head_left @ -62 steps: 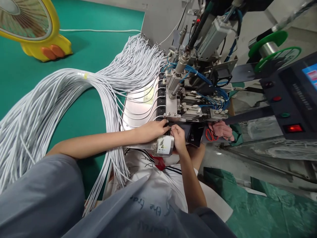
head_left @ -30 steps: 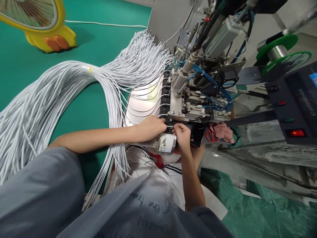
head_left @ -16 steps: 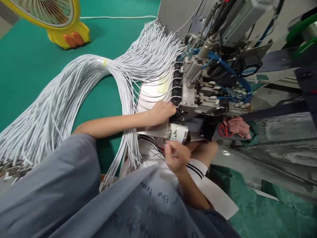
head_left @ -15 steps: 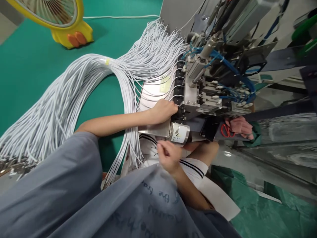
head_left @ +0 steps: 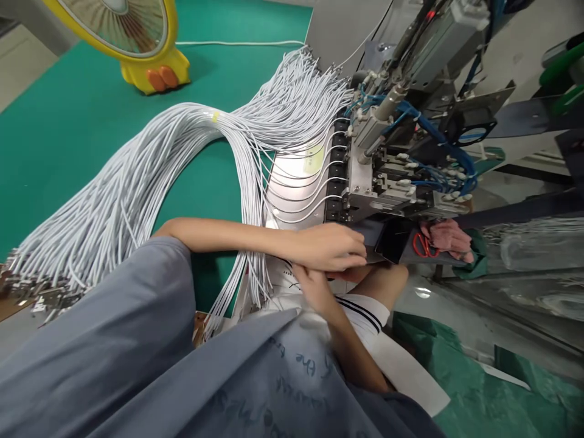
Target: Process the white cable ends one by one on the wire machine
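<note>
My left hand (head_left: 335, 246) reaches across from the left, its fingers bent and closed, over the spot by the machine's near corner. Its fingertips point right, and what they hold, if anything, is hidden. Just below it, overlapped by it, is my right hand (head_left: 314, 287), with fingers drawn together and their tips mostly hidden. Beyond my left hand, several thin white cables (head_left: 296, 198) arch over a shiny metal plate (head_left: 285, 167) and run into a row of black slots (head_left: 336, 171) along the machine (head_left: 362, 164).
A large bundle of white cables (head_left: 137, 161), tied with yellow tape, lies on the green table (head_left: 55, 121). A yellow fan (head_left: 155, 70) stands at the back left. Red scissors (head_left: 424, 246), a pink cloth (head_left: 451, 239) and a dark flat object (head_left: 392, 239) lie right of the machine.
My left hand has left the black slots and moved toward me and right, covering the labelled metal cylinder. The nearest slot's cable now shows uncovered. My right hand now overlaps with my left.
</note>
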`<action>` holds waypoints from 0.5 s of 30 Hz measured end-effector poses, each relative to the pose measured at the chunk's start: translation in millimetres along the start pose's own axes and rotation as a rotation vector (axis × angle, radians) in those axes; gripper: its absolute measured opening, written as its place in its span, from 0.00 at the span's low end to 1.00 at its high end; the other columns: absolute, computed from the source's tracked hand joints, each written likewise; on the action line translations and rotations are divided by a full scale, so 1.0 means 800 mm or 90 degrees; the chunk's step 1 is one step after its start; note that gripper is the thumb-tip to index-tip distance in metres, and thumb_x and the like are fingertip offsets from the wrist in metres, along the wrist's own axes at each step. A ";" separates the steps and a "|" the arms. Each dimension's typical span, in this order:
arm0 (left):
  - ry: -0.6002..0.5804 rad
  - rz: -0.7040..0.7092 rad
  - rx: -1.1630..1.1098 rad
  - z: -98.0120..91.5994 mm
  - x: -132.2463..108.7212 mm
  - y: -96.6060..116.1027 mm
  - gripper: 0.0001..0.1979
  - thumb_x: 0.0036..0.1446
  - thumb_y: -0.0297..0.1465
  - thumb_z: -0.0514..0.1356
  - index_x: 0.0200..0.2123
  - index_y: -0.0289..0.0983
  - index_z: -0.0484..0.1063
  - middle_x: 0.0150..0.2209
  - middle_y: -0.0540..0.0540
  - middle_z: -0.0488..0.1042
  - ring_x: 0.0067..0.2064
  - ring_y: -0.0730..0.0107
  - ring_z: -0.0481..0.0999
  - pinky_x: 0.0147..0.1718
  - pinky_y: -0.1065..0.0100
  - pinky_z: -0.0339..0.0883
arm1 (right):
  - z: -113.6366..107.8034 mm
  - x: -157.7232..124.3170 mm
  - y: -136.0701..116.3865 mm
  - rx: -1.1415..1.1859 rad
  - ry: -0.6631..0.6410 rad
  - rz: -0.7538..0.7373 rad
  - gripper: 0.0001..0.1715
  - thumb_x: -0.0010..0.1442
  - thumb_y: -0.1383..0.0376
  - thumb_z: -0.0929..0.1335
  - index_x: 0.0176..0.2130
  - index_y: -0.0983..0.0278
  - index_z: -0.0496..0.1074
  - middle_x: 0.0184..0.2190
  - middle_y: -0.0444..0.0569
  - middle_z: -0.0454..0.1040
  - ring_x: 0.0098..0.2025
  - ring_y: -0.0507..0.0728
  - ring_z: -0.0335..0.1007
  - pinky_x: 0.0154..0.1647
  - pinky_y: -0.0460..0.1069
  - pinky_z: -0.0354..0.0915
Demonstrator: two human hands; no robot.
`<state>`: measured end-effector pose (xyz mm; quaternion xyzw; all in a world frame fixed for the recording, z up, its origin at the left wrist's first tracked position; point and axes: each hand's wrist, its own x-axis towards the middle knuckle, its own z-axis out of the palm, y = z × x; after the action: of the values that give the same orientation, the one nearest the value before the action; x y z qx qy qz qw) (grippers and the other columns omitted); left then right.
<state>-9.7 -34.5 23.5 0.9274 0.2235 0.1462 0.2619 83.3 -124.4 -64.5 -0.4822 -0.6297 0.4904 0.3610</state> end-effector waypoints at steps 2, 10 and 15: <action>-0.030 0.041 -0.087 0.006 -0.003 0.006 0.17 0.66 0.34 0.46 0.39 0.34 0.73 0.40 0.42 0.73 0.41 0.69 0.72 0.39 0.70 0.62 | -0.042 0.004 -0.008 -0.006 0.015 0.006 0.04 0.51 0.62 0.69 0.28 0.60 0.73 0.25 0.47 0.75 0.37 0.61 0.72 0.38 0.52 0.69; 0.012 -0.032 -0.238 0.003 0.001 -0.003 0.15 0.62 0.35 0.54 0.46 0.31 0.72 0.37 0.43 0.72 0.38 0.71 0.71 0.37 0.72 0.62 | -0.135 -0.013 -0.037 0.118 0.232 0.081 0.11 0.46 0.61 0.74 0.29 0.63 0.71 0.21 0.43 0.72 0.21 0.50 0.66 0.21 0.46 0.65; 0.048 -0.045 -0.301 0.002 0.001 0.008 0.12 0.62 0.29 0.52 0.37 0.32 0.75 0.33 0.46 0.72 0.35 0.75 0.71 0.36 0.74 0.62 | -0.110 -0.011 -0.039 0.215 0.326 0.015 0.08 0.51 0.61 0.71 0.32 0.63 0.72 0.23 0.43 0.69 0.23 0.50 0.65 0.24 0.47 0.66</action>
<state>-6.0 -39.4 25.9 0.8261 0.2247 0.2197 0.4678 159.4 -110.8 -11.2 -0.5306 -0.4220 0.4553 0.5772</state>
